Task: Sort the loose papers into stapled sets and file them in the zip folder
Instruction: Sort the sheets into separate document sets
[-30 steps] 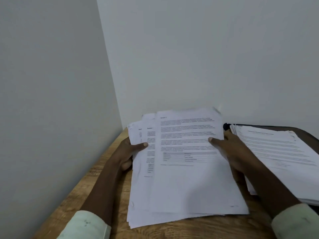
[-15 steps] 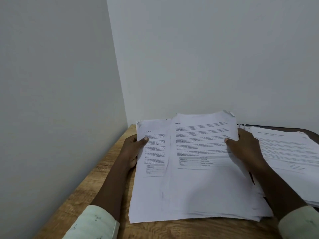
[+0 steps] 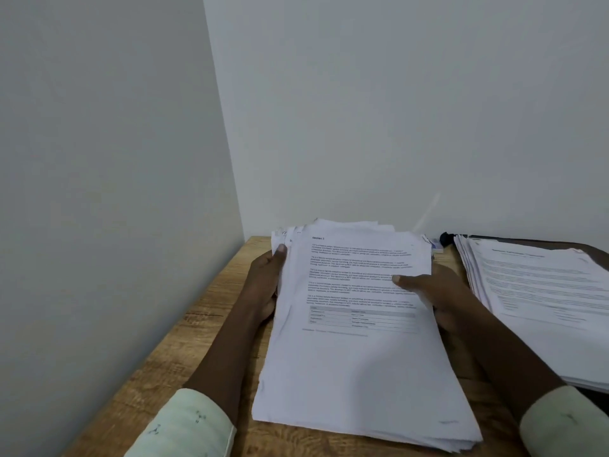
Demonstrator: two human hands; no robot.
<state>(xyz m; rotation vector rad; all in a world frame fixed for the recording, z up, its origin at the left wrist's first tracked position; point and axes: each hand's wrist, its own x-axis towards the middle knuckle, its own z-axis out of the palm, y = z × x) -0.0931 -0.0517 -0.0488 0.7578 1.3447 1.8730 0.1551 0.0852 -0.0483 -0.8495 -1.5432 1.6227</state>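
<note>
Two bare pale walls (image 3: pixel 395 110) meet in a corner behind a wood-grain table (image 3: pixel 184 341). At the centre of the table lies the thick stack of loose papers (image 3: pixel 356 367), with its far-left corners fanned out. The top sheet carries printed paragraphs and a small grid of rows, too blurred to read. Just beside it on the right, a second stack (image 3: pixel 543 291) of printed sheets rests on a dark folder (image 3: pixel 590 250). Only a thin far edge and a near corner of the folder show, and both it and the stack run off the right border. The left hand (image 3: pixel 263 285) grips the centre stack's left edge, thumb on top, and the right hand (image 3: pixel 435 291) grips its right edge the same way. The fingers of both are hidden under the paper. Pale sleeves (image 3: pixel 184 423) are cut off at the bottom. Between the stacks at the far edge sit a small dark object (image 3: pixel 445 239) and a bluish scrap (image 3: pixel 436 247), mostly blocked by paper; I cannot tell what they are.
</note>
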